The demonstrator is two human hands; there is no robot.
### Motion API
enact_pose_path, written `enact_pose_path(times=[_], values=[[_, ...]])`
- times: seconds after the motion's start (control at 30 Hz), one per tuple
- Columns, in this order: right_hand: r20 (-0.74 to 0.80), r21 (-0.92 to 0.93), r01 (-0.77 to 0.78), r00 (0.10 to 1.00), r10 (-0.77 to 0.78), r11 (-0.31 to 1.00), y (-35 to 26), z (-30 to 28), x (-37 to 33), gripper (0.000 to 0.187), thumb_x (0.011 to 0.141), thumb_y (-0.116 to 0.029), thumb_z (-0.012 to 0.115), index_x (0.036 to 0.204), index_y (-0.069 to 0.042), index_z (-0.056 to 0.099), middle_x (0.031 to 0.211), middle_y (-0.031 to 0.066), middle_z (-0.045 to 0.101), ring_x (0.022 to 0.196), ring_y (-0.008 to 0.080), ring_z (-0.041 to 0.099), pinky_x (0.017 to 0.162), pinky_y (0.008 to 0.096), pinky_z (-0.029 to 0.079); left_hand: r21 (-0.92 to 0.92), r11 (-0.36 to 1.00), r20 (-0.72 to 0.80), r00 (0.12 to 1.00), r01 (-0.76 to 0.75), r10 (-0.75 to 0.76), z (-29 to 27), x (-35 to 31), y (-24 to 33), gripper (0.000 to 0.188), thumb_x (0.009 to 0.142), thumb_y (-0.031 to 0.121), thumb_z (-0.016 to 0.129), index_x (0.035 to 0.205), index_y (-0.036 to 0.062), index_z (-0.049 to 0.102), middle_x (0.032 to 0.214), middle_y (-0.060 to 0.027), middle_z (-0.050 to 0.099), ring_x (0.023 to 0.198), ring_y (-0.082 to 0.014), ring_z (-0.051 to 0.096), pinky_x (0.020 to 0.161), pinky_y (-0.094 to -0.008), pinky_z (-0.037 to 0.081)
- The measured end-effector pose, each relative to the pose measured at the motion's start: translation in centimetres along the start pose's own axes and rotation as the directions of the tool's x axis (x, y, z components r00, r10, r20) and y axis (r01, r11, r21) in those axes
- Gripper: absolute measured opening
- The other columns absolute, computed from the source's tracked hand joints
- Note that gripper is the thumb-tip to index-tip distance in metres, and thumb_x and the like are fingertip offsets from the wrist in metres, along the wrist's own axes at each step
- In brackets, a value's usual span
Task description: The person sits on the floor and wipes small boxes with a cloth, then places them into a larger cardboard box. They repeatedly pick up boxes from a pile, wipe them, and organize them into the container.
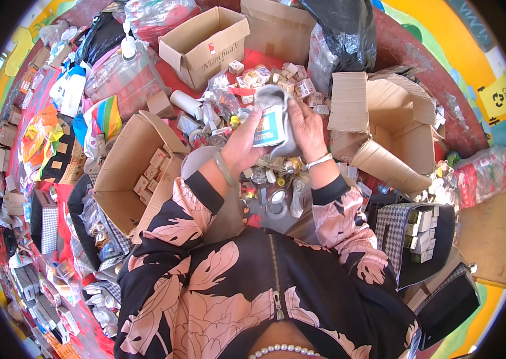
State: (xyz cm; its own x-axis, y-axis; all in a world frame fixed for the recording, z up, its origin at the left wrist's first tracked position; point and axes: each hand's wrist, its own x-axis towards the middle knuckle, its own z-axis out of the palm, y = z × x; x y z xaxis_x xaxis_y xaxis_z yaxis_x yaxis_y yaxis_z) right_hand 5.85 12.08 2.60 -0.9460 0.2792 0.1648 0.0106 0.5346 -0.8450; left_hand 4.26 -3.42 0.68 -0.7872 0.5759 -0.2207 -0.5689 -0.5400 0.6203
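Observation:
Both my hands are raised in the middle, closed on one bundle. My left hand (242,142) grips the near left side of a blue-and-white packet (269,128), its thumb along the edge. My right hand (307,133) holds a soft grey item (283,143), cloth-like, which wraps round the packet's top and right side. Whether the packet sits inside the grey item or just against it, I cannot tell. Below the hands lies a pile of small bottles and jars (280,179). Just beyond them are several small printed boxes (259,76).
An open carton (175,60) stands at the far left of centre. Another, holding small boxes, is the left carton (115,173). At right stand an open, flapped carton (394,110) and a checked storage box (394,239) of small boxes. A black plastic bag (349,33) rests behind.

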Motion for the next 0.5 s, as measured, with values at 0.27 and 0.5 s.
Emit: enact_pose_path(times=[0.27,0.5], values=[[-0.101,0.601,-0.307,0.887,0.451,0.738,3.5,-0.5,1.5,0.029,0.089,-0.025,0.056,0.101,0.001,0.062,0.090,0.0067,0.064,0.082,0.0145,0.057,0.074,0.0283,0.046,-0.260,0.965,0.021,0.999,-0.029,0.036,-0.2,0.2,2.0,0.061,0.092,0.057,0.032,0.130,0.0106,0.043,0.125,-0.0122,0.053,0.111,-0.0335,0.053,0.090,-0.0556,0.044],[-0.219,0.052,0.469,0.867,-0.449,0.881,-0.4,0.1,-0.8,0.040,0.092,-0.028,0.049,0.124,-0.003,0.053,0.125,0.0153,0.054,0.120,0.0276,0.048,0.096,0.0338,0.038,-0.181,0.983,0.068,0.998,0.014,-0.001,0.2,0.8,0.3,0.050,0.093,0.047,0.044,0.128,0.0127,0.043,0.123,-0.0077,0.053,0.109,-0.0223,0.054,0.093,-0.0438,0.044]])
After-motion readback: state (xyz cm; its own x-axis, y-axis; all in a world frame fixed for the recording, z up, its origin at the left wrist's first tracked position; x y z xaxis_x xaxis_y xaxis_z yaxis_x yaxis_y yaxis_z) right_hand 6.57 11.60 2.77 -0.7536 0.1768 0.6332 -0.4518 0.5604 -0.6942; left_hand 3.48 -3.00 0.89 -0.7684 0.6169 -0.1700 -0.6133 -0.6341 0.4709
